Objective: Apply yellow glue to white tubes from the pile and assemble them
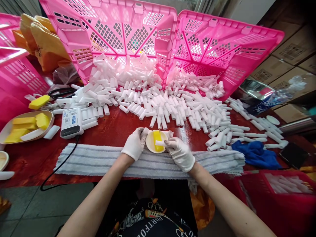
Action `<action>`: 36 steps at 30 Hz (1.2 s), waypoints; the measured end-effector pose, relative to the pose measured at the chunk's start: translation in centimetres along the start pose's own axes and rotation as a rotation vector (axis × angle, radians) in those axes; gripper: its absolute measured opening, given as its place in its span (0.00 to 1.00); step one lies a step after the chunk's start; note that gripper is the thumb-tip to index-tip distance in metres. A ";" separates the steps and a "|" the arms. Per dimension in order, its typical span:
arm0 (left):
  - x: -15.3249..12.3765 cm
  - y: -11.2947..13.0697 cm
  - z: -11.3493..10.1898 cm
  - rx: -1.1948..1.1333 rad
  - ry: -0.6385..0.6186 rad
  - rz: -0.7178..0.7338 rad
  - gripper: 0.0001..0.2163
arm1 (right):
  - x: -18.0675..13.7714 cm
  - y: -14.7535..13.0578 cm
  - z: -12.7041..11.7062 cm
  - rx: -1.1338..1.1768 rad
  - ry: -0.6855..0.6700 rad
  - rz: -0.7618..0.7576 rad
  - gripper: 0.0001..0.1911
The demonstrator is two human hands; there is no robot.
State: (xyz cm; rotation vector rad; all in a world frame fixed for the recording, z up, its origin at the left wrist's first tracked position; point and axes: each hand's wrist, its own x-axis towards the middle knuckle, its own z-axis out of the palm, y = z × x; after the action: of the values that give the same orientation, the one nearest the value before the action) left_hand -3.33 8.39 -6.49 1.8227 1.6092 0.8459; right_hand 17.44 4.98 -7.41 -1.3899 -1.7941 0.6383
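A small white dish [149,144] with a wet-looking yellow sponge [158,135] in it stands at the table's front middle, by the striped towel [98,161]. My right hand [181,153], in a white glove, pinches a short white tube [160,143] whose free end lies over the sponge. At the dish's left rim is my left hand [135,143], also gloved, with its fingers closed. Whatever lies between those fingertips is hidden. Behind the sponge a thin upright pin-like thing shows. Beyond the hands spreads a large heap of similar white tubes [148,98].
Two tipped pink baskets [177,42] spill tubes across the red table [118,126]. To the left are a corded white device [71,123] and a tray [50,123] of yellow sponges. A blue cloth [258,154] lies right; a red bin [278,204] stands below.
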 end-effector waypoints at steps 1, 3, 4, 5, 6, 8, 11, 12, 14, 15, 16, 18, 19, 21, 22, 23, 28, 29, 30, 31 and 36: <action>0.0 0.0 0.0 -0.005 -0.001 -0.002 0.17 | -0.1 0.1 0.0 -0.015 0.001 -0.008 0.14; 0.0 0.1 0.0 -0.009 0.000 -0.009 0.17 | -0.3 0.1 -0.1 -0.004 -0.018 0.066 0.20; 0.0 0.1 0.0 -0.008 0.001 -0.012 0.17 | -0.3 0.1 -0.1 0.005 -0.042 0.119 0.21; 0.0 0.2 0.0 -0.007 0.001 -0.015 0.17 | -0.4 0.0 -0.1 0.013 -0.066 0.159 0.20; 0.0 0.2 0.0 -0.004 -0.001 -0.019 0.17 | -0.5 0.0 0.0 0.011 -0.079 0.176 0.18; 0.0 0.2 0.0 0.004 -0.003 -0.021 0.17 | -0.7 0.1 0.2 -0.036 -0.058 0.124 0.15; 0.0 0.2 0.0 0.022 0.003 -0.011 0.17 | -1.0 0.6 0.5 -0.168 0.009 -0.020 0.12; 0.0 0.2 0.0 0.029 0.004 -0.006 0.17 | -1.0 0.7 0.5 -0.199 0.016 -0.052 0.11; 0.0 0.2 0.0 0.048 -0.002 -0.006 0.17 | -1.1 0.9 0.5 -0.210 0.025 -0.063 0.14; 0.0 0.2 -0.1 0.063 -0.007 -0.007 0.17 | -1.1 1.0 0.4 -0.199 0.014 -0.048 0.16; -0.1 0.2 -0.1 0.083 -0.012 -0.007 0.17 | -1.0 1.0 0.4 -0.187 -0.006 -0.027 0.18; -0.1 0.3 -0.2 0.128 -0.018 0.001 0.17 | -1.0 0.9 0.3 -0.185 -0.051 0.003 0.18; -0.1 0.3 -0.2 0.146 -0.018 0.004 0.17 | -1.0 0.8 0.3 -0.194 -0.059 0.001 0.17; -0.1 0.4 -0.2 0.161 -0.020 0.004 0.17 | -1.1 0.6 0.3 -0.224 -0.041 -0.032 0.15; -0.1 0.4 -0.1 0.157 -0.022 0.003 0.17 | -1.1 0.5 0.3 -0.238 -0.027 -0.053 0.15; -0.1 0.3 -0.1 0.147 -0.023 0.003 0.17 | -1.2 0.4 0.4 -0.241 -0.018 -0.072 0.15; -0.2 0.2 -0.2 0.033 -0.012 -0.017 0.15 | -1.6 -0.5 0.4 -0.173 0.012 -0.099 0.11; -0.3 0.3 -0.3 -0.013 0.001 -0.028 0.15 | -1.7 -0.8 0.1 -0.124 0.038 -0.074 0.11; -0.5 0.4 -0.5 -0.068 0.017 -0.033 0.14 | -1.8 -1.2 -0.2 -0.061 0.076 -0.028 0.11; -0.8 0.6 -0.7 -0.125 0.029 -0.031 0.14 | -1.9 -1.7 -0.6 0.017 0.123 0.044 0.11; -3.0 2.6 -1.0 -0.266 -0.050 0.085 0.13 | -1.6 -3.6 -2.7 0.442 0.133 0.355 0.20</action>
State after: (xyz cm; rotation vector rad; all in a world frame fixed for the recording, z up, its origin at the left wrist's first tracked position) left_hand -2.68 5.12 -4.19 1.7174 1.3266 0.9931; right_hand 17.77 2.27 -3.48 -1.4057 -1.2136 1.0317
